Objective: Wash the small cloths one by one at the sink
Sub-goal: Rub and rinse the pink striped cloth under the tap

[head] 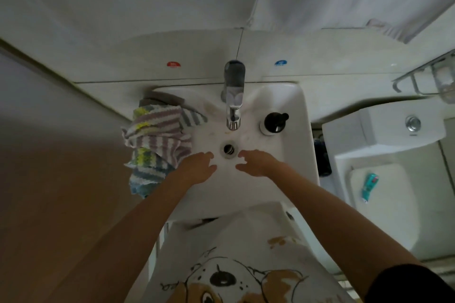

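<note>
Small striped cloths [157,138], knitted in bands of lilac, white, yellow, grey and blue, lie heaped on the left rim of the white ceramic sink [302,115], with the lower ones hanging over the outer edge. No cloth is in either hand.

Left hand [197,167]: fingers loosely spread and slightly bent, holding nothing, over the basin just left of the drain. Its outer edge is close beside the lower cloths; contact cannot be determined.

Right hand [258,163]: fingers relaxed, slightly curled, tips pointing toward the left hand, holding nothing, over the basin just right of the drain. The two hands are apart, palms down, with a gap between the fingertips.

Round metal drain [230,149] sits between and slightly above the hands. Chrome single-lever tap [234,96] stands at the back of the sink, spout pointing toward the drain; whether water is running cannot be determined.

Black-topped pump bottle [273,123] stands on the right rim of the sink, right of the tap. Red round sticker [173,64] and blue round sticker [280,63] are on the wall tile, left and right of the tap.

White toilet cistern [384,128] with a chrome flush button is to the right of the sink; a teal tube [369,186] lies on the white toilet lid below it. Wire rack [428,81] is fixed at upper right.

White garment with a cartoon dog print [229,275] fills the bottom of the view.
</note>
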The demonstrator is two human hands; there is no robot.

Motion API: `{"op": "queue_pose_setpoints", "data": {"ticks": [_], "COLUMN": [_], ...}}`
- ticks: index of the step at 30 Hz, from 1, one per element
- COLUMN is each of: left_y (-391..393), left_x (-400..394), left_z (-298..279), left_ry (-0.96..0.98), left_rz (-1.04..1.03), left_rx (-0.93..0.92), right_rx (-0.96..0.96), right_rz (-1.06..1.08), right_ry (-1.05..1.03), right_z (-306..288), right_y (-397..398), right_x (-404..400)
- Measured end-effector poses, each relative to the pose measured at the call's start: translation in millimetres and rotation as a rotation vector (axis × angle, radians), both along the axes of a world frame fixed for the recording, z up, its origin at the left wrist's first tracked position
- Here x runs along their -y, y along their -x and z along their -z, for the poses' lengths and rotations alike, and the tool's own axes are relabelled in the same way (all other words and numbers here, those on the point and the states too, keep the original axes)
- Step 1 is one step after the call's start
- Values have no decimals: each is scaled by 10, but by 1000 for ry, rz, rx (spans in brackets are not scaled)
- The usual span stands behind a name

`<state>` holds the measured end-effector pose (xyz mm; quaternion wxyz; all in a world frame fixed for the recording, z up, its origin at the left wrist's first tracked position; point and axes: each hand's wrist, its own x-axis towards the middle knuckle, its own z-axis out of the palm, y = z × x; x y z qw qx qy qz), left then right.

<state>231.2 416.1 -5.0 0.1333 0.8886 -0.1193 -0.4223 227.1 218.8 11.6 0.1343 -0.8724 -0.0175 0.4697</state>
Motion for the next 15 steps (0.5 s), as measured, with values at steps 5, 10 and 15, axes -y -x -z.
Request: {"op": "queue_pose_setpoints", "data": {"ticks": [5,10,15], "left_y": [-35,-172,-124], "left_x": [29,186,368], "left_z": [55,182,446], "left_ry": [15,106,62], "left_rz": [0,-91,-4], "left_rx": [-12,34,286], "right_rx": [60,144,350], "right_rz": [129,204,99], "right_ry": [-50,-128,-271], "right_z": [162,433,747], "right_y": [-87,-122,-118], "right_x": [117,297,361]}}
